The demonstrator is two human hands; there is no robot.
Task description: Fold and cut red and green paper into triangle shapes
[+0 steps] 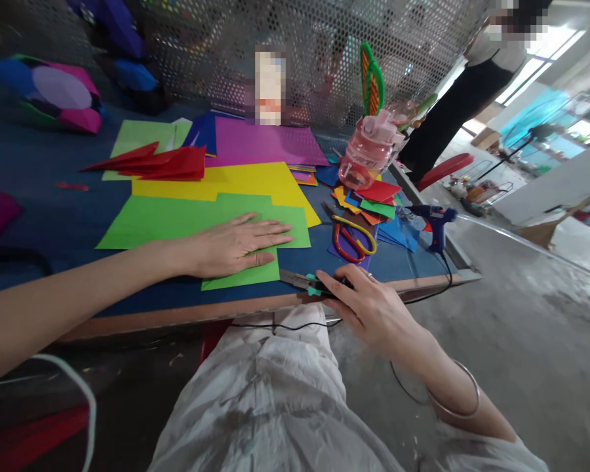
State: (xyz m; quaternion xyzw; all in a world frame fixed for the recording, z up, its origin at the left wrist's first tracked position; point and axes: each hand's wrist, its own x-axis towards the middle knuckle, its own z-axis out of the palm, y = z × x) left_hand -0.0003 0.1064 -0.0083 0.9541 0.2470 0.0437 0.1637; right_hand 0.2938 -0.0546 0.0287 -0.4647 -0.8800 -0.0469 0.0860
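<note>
My left hand (231, 248) lies flat, fingers stretched out, on green paper sheets (147, 219) near the front edge of the table. Several green pieces overlap under it, one smaller piece (240, 278) reaching toward the edge. My right hand (366, 301) is closed around what looks like a utility knife (297, 280) with a teal and black body. Its metal blade points left and its tip is close to the green paper's right edge. Fingers cover most of the handle. Beyond the right hand lie scissors (349, 241) with red and yellow handles.
Yellow (255, 177) and purple paper (270, 144) lie behind the green. Folded red paper (167, 164) sits at left. Colored scraps (373, 202), a pink bottle (366, 154) and a corded glue gun (437, 223) are at right. A person (467, 98) stands behind a perforated panel (314, 59).
</note>
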